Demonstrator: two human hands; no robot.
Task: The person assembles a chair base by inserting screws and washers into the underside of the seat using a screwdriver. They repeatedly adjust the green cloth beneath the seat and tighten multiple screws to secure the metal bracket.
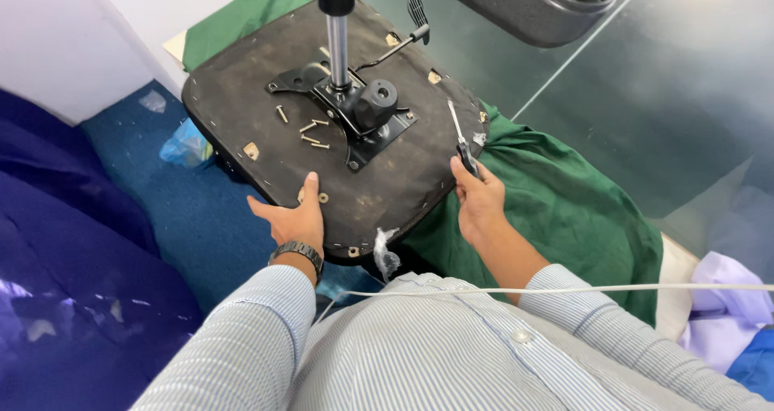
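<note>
Left hand [292, 219] lies spread on our upturned black chair seat base [266, 112], steadying it at frame centre; right hand [478, 200], grip pinching a screwdriver [462, 142]

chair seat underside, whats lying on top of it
Loose screws lie beside the bolted black tilt mechanism; the left hand rests on the seat base. Anything beneath is hidden.
</note>
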